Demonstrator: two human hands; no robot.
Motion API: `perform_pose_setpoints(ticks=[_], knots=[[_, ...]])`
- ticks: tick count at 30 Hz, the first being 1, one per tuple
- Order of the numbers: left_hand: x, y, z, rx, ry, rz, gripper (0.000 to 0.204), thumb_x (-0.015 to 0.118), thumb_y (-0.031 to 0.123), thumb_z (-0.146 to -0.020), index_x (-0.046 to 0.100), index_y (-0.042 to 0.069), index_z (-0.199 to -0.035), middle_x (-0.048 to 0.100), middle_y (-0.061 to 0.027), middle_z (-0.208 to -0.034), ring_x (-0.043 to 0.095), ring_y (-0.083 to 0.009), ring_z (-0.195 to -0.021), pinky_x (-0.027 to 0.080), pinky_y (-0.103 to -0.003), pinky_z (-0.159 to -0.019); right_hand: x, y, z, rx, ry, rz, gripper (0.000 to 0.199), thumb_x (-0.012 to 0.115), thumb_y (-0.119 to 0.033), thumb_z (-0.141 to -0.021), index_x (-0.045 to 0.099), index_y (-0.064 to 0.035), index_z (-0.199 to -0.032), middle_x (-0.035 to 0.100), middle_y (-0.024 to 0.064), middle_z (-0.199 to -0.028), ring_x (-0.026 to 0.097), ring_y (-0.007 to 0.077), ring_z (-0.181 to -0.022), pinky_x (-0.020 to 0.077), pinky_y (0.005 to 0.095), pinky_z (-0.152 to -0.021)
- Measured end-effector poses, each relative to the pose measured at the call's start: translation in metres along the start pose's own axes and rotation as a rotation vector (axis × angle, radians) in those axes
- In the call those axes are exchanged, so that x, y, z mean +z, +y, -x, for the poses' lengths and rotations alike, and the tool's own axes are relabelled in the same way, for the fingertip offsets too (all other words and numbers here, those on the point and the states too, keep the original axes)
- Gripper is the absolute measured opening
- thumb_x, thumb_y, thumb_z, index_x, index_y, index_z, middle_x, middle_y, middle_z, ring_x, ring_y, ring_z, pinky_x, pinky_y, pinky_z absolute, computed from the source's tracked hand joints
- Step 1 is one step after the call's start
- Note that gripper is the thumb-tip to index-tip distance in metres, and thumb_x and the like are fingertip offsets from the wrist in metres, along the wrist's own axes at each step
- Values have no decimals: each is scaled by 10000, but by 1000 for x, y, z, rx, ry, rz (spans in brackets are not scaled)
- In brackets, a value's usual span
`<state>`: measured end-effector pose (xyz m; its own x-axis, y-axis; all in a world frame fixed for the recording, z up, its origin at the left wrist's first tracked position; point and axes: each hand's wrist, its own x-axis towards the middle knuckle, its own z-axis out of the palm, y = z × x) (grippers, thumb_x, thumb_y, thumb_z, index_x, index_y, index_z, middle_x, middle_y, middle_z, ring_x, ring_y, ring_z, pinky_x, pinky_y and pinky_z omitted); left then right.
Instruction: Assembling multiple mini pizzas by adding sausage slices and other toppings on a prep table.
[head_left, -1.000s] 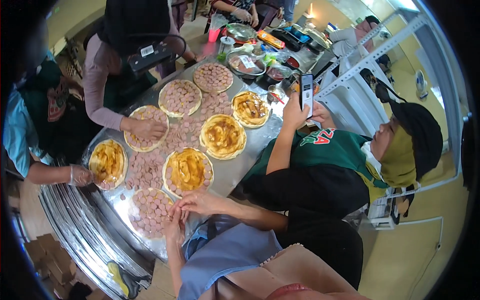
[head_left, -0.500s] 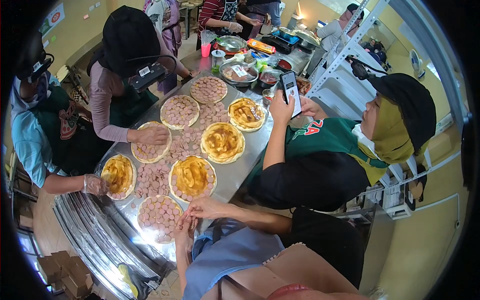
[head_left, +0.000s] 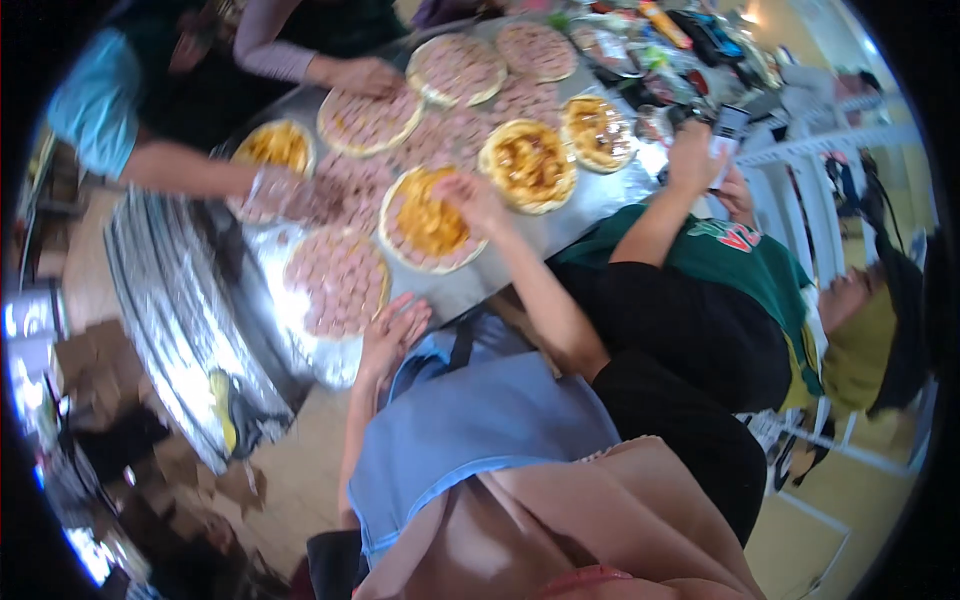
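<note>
The right hand (head_left: 472, 205) was over a sauced dough round (head_left: 428, 222) near the bench's (head_left: 610, 196) near edge, its fingertips bunched above the sauce at the round's right-hand part. Motion blur hid the space between them, so I could not tell whether they pinched a slice or touched the sauce. Pale pink slices lined the round's left and near rim, to the left of those fingers. The left hand (head_left: 397, 333) was at the near edge, fingers extended and slightly apart with nothing visible in them, just beside a slice-covered round (head_left: 335, 282) at the near left corner. Loose pink slices (head_left: 445, 135) lay along the middle of the bench, beyond the sauced round. Two further sauced rounds, one larger (head_left: 527, 165) and one smaller (head_left: 598, 133), lay to its right along the near edge. A co-worker's gloved hand (head_left: 292, 194) was near the bench's left end.
</note>
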<state>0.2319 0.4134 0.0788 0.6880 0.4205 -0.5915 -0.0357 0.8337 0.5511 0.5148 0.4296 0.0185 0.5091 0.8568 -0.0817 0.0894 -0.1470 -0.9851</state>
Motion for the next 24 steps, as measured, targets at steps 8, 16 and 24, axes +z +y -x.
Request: perform_pose_setpoints(ticks=[8, 16, 24], knots=[[-16, -5, 10, 37, 126, 87, 461, 608, 96, -911, 422, -18, -1317, 572, -180, -1222, 597, -231, -1096, 493, -327, -953, 18, -16, -41, 4, 55, 385, 212, 756, -205, -757, 706, -23, -855, 696, 80, -798, 632, 155, -712, 499, 306, -677], [-18, -3, 10, 73, 200, 228, 435, 639, 97, -889, 470, 7, -1279, 600, -167, -1205, 615, -227, -1073, 514, -308, -925, 45, -12, -50, 113, -94, 546, 203, 729, -252, -751, 724, -87, -868, 699, 83, -854, 658, 210, -774, 510, 345, -727], [-16, 0, 5, 76, 207, 245, 432, 637, 94, -890, 472, 17, -1281, 597, -165, -1209, 609, -231, -1083, 510, -307, -927, 50, -10, -49, -139, -54, 766, 173, 675, -155, -774, 719, -98, -932, 664, 128, -893, 645, 277, -838, 505, 379, -743]])
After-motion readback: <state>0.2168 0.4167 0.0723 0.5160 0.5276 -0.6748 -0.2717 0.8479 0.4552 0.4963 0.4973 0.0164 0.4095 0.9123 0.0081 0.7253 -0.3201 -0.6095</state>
